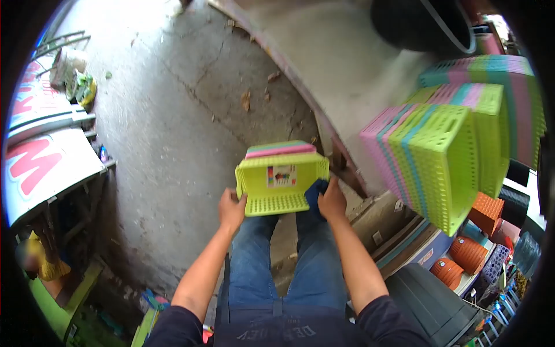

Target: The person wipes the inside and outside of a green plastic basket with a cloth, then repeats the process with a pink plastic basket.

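Note:
A lime-green plastic basket (277,204) with a small printed label inside is held in front of my thighs, its open side facing me. Pink and teal rims show just behind it, so more baskets seem nested there. My left hand (232,209) grips its left edge, with the thumb on the near side. At its right edge, my right hand (332,200) is closed on the basket together with a dark blue cloth (313,195). The fingers behind the basket are hidden.
Stacks of green, pink and teal baskets (428,156) stand on a ledge (341,69) at the right. Orange pots (468,254) and a dark lidded bin (428,298) are lower right. Signboards (52,170) line the left, where a person in yellow (52,263) is partly visible.

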Action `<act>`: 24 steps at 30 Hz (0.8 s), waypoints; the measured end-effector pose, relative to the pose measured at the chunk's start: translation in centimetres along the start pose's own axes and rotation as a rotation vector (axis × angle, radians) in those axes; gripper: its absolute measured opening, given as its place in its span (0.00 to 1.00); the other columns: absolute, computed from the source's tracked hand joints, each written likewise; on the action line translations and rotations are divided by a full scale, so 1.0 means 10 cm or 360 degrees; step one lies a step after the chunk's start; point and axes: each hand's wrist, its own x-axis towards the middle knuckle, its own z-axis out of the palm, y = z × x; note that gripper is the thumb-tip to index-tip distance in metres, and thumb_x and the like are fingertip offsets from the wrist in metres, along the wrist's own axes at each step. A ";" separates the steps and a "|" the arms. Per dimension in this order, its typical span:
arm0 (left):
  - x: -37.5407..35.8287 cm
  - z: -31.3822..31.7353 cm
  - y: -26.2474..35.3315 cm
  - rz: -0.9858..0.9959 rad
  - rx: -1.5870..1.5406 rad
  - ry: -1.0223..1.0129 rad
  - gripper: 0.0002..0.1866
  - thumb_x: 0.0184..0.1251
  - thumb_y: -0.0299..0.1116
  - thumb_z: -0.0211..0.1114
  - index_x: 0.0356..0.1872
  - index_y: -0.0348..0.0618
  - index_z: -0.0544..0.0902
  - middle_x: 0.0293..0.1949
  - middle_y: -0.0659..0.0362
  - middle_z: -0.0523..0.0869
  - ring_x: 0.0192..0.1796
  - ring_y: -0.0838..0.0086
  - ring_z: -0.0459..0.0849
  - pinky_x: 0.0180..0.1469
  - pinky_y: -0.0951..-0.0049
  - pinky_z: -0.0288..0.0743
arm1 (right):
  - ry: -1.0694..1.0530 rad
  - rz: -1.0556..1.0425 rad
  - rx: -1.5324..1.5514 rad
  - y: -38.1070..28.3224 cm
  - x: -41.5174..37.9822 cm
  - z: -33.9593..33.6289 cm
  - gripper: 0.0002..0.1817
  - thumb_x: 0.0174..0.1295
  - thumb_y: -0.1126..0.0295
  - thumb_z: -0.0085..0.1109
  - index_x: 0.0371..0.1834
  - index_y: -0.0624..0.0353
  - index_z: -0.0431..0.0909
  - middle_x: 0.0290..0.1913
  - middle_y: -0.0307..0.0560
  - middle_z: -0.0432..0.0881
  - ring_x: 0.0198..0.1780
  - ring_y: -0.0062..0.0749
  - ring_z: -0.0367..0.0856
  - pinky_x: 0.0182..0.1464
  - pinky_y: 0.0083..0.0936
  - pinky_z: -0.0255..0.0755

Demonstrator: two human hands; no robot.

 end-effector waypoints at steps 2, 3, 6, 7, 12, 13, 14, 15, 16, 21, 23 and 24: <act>-0.21 -0.24 0.12 0.0055 -0.0141 0.0041 0.15 0.58 0.36 0.72 0.30 0.38 0.74 0.26 0.54 0.78 0.29 0.63 0.76 0.35 0.64 0.71 | -0.0055 0.0004 0.0050 -0.08 -0.29 -0.35 0.29 0.56 0.67 0.61 0.59 0.60 0.63 0.50 0.65 0.79 0.51 0.62 0.79 0.52 0.51 0.73; -0.32 -0.36 0.15 0.0126 -0.0214 0.0056 0.16 0.57 0.36 0.73 0.30 0.38 0.74 0.26 0.54 0.78 0.28 0.66 0.75 0.34 0.65 0.71 | -0.0031 -0.0022 0.0113 -0.11 -0.45 -0.50 0.28 0.55 0.67 0.61 0.58 0.60 0.64 0.50 0.66 0.79 0.51 0.62 0.79 0.52 0.52 0.73; -0.59 -0.73 0.28 0.0429 -0.0284 0.0105 0.16 0.55 0.34 0.74 0.29 0.38 0.75 0.28 0.56 0.78 0.29 0.70 0.75 0.34 0.69 0.71 | 0.0001 -0.0037 0.0218 -0.17 -0.93 -0.98 0.23 0.54 0.67 0.59 0.53 0.60 0.66 0.46 0.68 0.80 0.49 0.66 0.78 0.51 0.53 0.72; -0.64 -0.79 0.20 0.0485 -0.0493 0.0096 0.15 0.55 0.33 0.75 0.29 0.38 0.74 0.29 0.57 0.78 0.31 0.72 0.76 0.36 0.70 0.72 | 0.0015 -0.0039 0.0264 -0.19 -1.10 -1.16 0.23 0.54 0.67 0.59 0.52 0.60 0.66 0.44 0.68 0.80 0.48 0.66 0.78 0.50 0.53 0.72; -1.03 -1.37 0.80 0.0492 -0.0952 -0.0188 0.15 0.57 0.28 0.73 0.25 0.39 0.72 0.40 0.58 0.80 0.42 0.76 0.79 0.47 0.72 0.73 | 0.0197 -0.0093 0.0430 -0.20 -1.87 -1.74 0.25 0.53 0.65 0.62 0.54 0.59 0.68 0.42 0.67 0.82 0.47 0.65 0.80 0.49 0.53 0.73; -1.06 -1.46 0.93 0.0548 -0.1188 -0.0288 0.15 0.57 0.27 0.72 0.24 0.40 0.71 0.44 0.58 0.80 0.45 0.77 0.79 0.50 0.72 0.73 | 0.0262 -0.0128 0.0496 -0.21 -1.97 -1.85 0.26 0.54 0.63 0.62 0.54 0.60 0.68 0.42 0.66 0.82 0.46 0.64 0.81 0.49 0.52 0.74; -1.07 -1.53 1.06 0.0607 -0.1183 -0.0302 0.15 0.57 0.27 0.72 0.24 0.40 0.71 0.44 0.58 0.80 0.45 0.77 0.79 0.50 0.72 0.73 | 0.0317 -0.0128 0.0521 -0.20 -2.05 -1.97 0.26 0.54 0.63 0.62 0.54 0.60 0.68 0.42 0.66 0.82 0.46 0.64 0.81 0.49 0.52 0.74; -1.13 -1.61 1.20 0.0690 -0.1312 -0.0415 0.15 0.57 0.25 0.72 0.24 0.41 0.70 0.46 0.57 0.79 0.47 0.75 0.80 0.51 0.72 0.73 | 0.0355 -0.0109 0.0597 -0.18 -2.17 -2.08 0.26 0.54 0.63 0.63 0.54 0.59 0.69 0.42 0.66 0.82 0.46 0.64 0.80 0.49 0.52 0.74; -1.21 -1.68 1.29 0.0756 -0.1433 -0.0539 0.16 0.57 0.24 0.72 0.24 0.41 0.69 0.49 0.56 0.78 0.48 0.73 0.80 0.53 0.72 0.72 | 0.0382 -0.0081 0.0674 -0.17 -2.33 -2.16 0.26 0.53 0.62 0.64 0.54 0.58 0.69 0.43 0.65 0.82 0.47 0.64 0.80 0.48 0.52 0.74; -1.51 -1.83 1.91 0.0499 -0.1603 -0.1210 0.29 0.59 0.33 0.65 0.60 0.42 0.63 0.62 0.54 0.71 0.63 0.67 0.72 0.63 0.63 0.69 | 0.0713 -0.0042 0.0779 -0.04 -2.79 -2.58 0.22 0.53 0.63 0.65 0.51 0.54 0.73 0.39 0.60 0.84 0.44 0.60 0.82 0.45 0.49 0.75; -1.70 -1.88 2.25 0.0558 -0.1528 -0.1361 0.35 0.56 0.32 0.65 0.65 0.44 0.60 0.63 0.54 0.70 0.65 0.64 0.71 0.66 0.62 0.67 | 0.0832 0.0028 0.0817 0.01 -2.90 -2.78 0.22 0.53 0.63 0.65 0.50 0.55 0.74 0.39 0.60 0.84 0.43 0.61 0.81 0.45 0.49 0.75; -1.79 -1.89 2.39 0.0606 -0.1470 -0.1485 0.41 0.54 0.31 0.66 0.71 0.46 0.57 0.64 0.53 0.68 0.67 0.62 0.69 0.68 0.61 0.65 | 0.0931 0.0077 0.0842 0.05 -2.95 -2.85 0.21 0.53 0.63 0.65 0.50 0.55 0.75 0.39 0.61 0.84 0.43 0.61 0.81 0.45 0.48 0.76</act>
